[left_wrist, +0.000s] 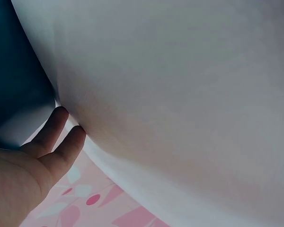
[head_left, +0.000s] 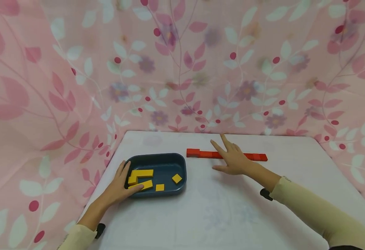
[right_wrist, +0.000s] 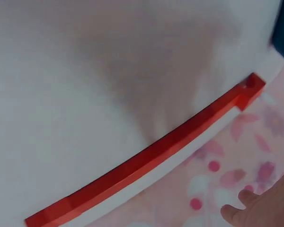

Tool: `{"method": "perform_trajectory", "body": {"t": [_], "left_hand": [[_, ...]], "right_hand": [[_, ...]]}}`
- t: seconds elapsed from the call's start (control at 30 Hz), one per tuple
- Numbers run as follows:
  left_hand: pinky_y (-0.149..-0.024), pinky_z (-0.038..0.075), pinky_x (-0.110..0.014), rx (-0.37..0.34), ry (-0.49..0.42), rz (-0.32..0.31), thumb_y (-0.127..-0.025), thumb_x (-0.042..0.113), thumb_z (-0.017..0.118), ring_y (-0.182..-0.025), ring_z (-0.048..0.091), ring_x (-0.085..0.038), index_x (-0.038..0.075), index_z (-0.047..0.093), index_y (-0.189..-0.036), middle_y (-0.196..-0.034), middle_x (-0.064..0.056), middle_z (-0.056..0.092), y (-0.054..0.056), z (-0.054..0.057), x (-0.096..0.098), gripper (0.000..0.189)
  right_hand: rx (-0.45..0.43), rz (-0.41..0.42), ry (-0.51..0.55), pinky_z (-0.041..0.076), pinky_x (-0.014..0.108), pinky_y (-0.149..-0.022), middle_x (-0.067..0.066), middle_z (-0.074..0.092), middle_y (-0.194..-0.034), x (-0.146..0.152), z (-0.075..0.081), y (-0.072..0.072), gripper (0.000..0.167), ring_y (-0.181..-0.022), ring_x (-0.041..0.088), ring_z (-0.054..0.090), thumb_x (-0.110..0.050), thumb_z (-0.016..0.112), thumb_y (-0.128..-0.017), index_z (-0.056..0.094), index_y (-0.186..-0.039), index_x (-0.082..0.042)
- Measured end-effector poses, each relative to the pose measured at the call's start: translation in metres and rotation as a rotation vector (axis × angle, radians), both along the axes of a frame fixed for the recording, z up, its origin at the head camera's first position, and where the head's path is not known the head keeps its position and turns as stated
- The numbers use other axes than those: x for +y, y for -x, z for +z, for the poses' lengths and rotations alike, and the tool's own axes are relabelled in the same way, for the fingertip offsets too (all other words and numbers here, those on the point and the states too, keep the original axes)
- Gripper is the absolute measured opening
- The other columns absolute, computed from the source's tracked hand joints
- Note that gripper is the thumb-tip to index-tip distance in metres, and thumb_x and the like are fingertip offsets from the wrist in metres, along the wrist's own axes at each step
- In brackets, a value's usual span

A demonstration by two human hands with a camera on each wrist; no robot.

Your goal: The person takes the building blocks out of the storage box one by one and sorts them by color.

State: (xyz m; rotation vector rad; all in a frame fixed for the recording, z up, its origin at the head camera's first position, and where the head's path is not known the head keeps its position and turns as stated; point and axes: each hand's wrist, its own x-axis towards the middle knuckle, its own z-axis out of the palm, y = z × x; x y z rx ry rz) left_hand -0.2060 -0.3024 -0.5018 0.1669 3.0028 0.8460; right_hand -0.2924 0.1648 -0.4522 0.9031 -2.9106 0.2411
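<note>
A dark blue tray [head_left: 170,192] stands on the left of the table, with several yellow blocks [head_left: 160,187] loose inside it. My left hand [head_left: 118,187] holds the tray's left end, the thumb over the front rim and the fingers along the outer side. Further right, a long row of red blocks [head_left: 205,155] lies on the table, with a higher red block [head_left: 193,152] at its left end. Over the middle of that row hovers my right hand [head_left: 234,161], fingers spread and nothing in them. It covers part of the row in the head view.
White cloth covers the table [head_left: 201,215]. Behind and along the sides hangs a pink floral curtain [head_left: 176,69], close to the table's far edge. Between the tray and the red row is a narrow gap.
</note>
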Motion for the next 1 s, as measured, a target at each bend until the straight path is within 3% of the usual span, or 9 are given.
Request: {"method": "perform_trajectory", "body": {"t": [0.23,0.4,0.57,0.7,0.83,1.0], "left_hand": [[-0.107,0.028,-0.074,-0.019,0.0,-0.001,-0.079,0.068,0.067,-0.146,0.017,-0.051,0.014,0.008,-0.16,-0.165,-0.02,-0.002,-0.006,-0.008,0.003,0.114],[-0.107,0.028,-0.074,-0.01,0.003,0.009,-0.08,0.068,0.066,-0.146,0.018,-0.051,0.015,0.009,-0.16,-0.166,-0.019,-0.002,-0.005,-0.004,0.004,0.112],[-0.106,0.028,-0.075,-0.008,0.013,0.012,-0.08,0.068,0.066,-0.145,0.018,-0.052,0.015,0.006,-0.16,-0.165,-0.02,-0.003,-0.004,0.003,0.003,0.113],[-0.106,0.028,-0.075,-0.013,0.017,0.015,-0.08,0.069,0.066,-0.145,0.019,-0.052,0.017,0.005,-0.16,-0.165,-0.02,-0.003,-0.004,0.003,0.002,0.114],[-0.106,0.029,-0.074,-0.02,0.015,0.018,-0.078,0.07,0.066,-0.145,0.019,-0.052,0.017,0.008,-0.16,-0.166,-0.019,-0.003,-0.004,0.004,0.001,0.114],[-0.106,0.032,-0.074,-0.029,0.007,0.018,-0.076,0.07,0.068,-0.145,0.02,-0.051,0.018,0.01,-0.16,-0.166,-0.018,-0.003,-0.003,0.002,0.001,0.115]], "right_hand": [[-0.059,0.066,0.004,0.024,0.065,-0.117,0.011,-0.011,-0.167,-0.039,-0.008,-0.018,0.107,-0.149,0.041,0.023,-0.063,0.07,-0.081,0.001,-0.159,-0.036],[-0.102,0.107,0.074,0.035,0.063,-0.113,0.006,-0.011,-0.168,-0.062,-0.002,-0.022,0.104,-0.147,0.039,0.029,-0.065,0.068,-0.082,0.001,-0.158,-0.041],[-0.263,0.201,0.244,0.046,0.057,-0.105,-0.006,-0.011,-0.167,-0.085,0.006,-0.025,0.102,-0.15,0.032,0.024,-0.064,0.069,-0.081,0.002,-0.156,-0.048],[-0.357,0.258,0.331,0.044,0.056,-0.108,-0.012,-0.007,-0.166,-0.104,0.003,-0.03,0.098,-0.153,0.026,0.016,-0.063,0.069,-0.082,0.006,-0.154,-0.05],[-0.362,0.298,0.368,0.04,0.053,-0.113,-0.011,-0.001,-0.167,-0.121,-0.004,-0.036,0.092,-0.153,0.021,0.016,-0.065,0.066,-0.083,0.013,-0.156,-0.043],[-0.291,0.352,0.428,0.044,0.044,-0.111,-0.006,0.01,-0.166,-0.139,-0.005,-0.041,0.085,-0.147,0.018,0.032,-0.059,0.064,-0.088,0.021,-0.156,-0.033]]}}
